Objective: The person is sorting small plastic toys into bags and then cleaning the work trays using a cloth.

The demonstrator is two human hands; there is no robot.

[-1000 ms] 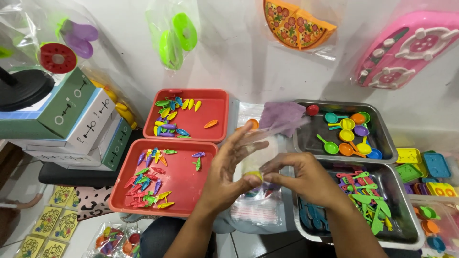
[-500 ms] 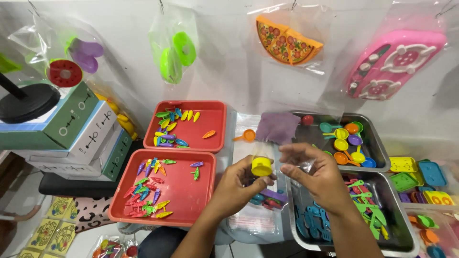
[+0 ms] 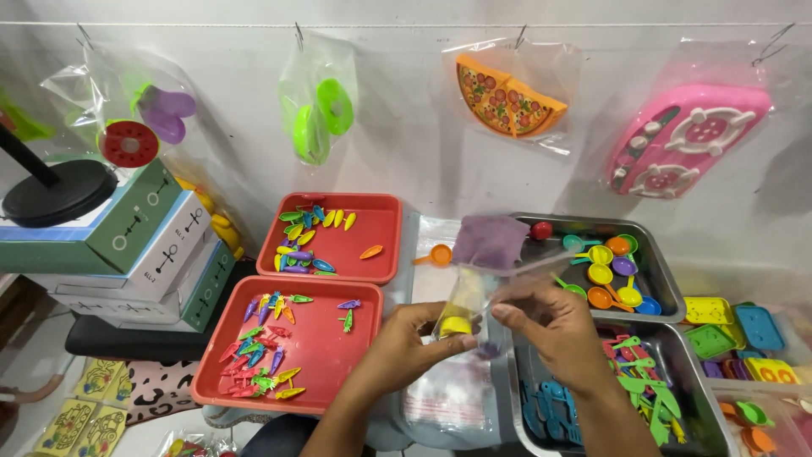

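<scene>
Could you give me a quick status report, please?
Both hands up, holding clear bag. Yellow piece inside, at left hand. Nothing blocking.

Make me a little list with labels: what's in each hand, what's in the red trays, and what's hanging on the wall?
left hand: holds a yellow toy piece inside a clear bag
right hand: pinches the bag's edge
red trays: small colourful toy pieces
metal tray: toy spoons
wall: bagged toy pizza, pink toy stove
</scene>
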